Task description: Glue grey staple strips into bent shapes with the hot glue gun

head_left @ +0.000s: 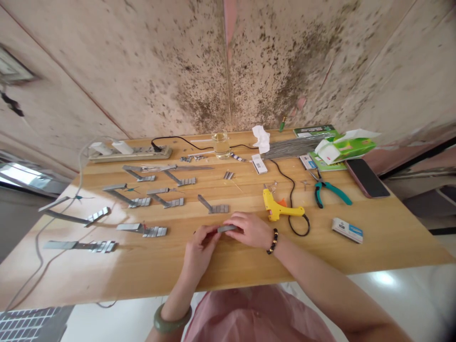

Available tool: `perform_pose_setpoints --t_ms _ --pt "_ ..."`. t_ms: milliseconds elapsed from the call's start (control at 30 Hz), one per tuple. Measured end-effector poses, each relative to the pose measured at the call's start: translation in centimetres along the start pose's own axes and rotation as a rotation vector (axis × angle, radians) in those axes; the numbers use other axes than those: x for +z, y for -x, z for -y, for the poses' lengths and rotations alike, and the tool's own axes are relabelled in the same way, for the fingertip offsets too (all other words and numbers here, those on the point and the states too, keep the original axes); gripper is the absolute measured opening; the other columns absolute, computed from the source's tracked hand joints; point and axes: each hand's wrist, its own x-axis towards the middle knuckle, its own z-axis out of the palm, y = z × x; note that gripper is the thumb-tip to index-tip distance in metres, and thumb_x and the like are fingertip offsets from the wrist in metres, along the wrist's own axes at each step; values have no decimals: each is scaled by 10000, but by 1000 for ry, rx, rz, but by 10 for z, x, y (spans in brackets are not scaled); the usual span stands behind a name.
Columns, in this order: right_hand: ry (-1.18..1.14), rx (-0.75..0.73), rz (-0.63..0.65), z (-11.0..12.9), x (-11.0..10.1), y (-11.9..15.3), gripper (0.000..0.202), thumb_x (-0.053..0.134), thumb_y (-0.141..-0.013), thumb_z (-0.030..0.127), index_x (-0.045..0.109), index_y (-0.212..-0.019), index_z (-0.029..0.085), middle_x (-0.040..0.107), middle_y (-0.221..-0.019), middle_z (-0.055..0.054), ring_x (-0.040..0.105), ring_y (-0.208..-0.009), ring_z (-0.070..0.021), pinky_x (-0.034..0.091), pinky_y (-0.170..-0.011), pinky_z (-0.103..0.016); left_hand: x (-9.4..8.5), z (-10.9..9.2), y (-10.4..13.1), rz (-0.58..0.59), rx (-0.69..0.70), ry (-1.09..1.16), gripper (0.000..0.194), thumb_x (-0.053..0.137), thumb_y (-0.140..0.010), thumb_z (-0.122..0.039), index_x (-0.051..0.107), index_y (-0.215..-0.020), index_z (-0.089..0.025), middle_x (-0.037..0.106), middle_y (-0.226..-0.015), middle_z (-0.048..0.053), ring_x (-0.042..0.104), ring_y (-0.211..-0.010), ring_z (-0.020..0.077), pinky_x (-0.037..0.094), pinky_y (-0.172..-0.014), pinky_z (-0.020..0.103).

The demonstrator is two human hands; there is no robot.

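Observation:
A small grey strip (226, 228) is held between both hands near the table's front edge. My left hand (202, 247) pinches its left end between thumb and fingers. My right hand (249, 230), with a beaded bracelet at the wrist, grips the right end, its fingers partly covering the strip. Just beyond the hands lies a grey angled piece with a segmented base (218, 208). Several similar grey pieces stand or lie to the left, among them one (142, 230) at the left of my left hand. A yellow glue gun (281, 207) rests right of my right hand.
Teal-handled pliers (333, 190), a phone (367, 178) and a small box (347, 230) lie at the right. Behind are a glass of liquid (221, 145), a bundle of thin wires (295, 145), a tissue pack (347, 146) and a power strip (142, 153). Cords cross the table.

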Motion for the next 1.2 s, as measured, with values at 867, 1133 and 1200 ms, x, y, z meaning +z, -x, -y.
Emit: perform_pose_setpoints --t_ms 867,1133,1200 --pt "-39 39 -54 3 -4 -1 265 520 -896 342 586 -1080 163 638 -996 -68 604 -838 -150 478 -767 -272 -1 -2 -1 -49 -152 184 253 585 -788 -388 649 -935 -192 700 -892 49 650 -829 185 526 -768 296" --pt "-25 -11 -70 2 -4 -1 261 485 -915 344 607 -1064 168 638 -987 -70 599 -857 -157 480 -784 -278 -1 -2 -1 -46 -143 179 238 584 -791 -368 645 -941 -192 699 -898 46 649 -835 182 525 -776 295" --pt "-19 -28 -87 1 -3 -1 249 481 -918 333 616 -1048 169 638 -968 -68 598 -852 -159 482 -780 -280 -1 -1 0 -49 -144 174 235 589 -787 -364 645 -939 -193 697 -890 43 647 -825 179 525 -766 291"
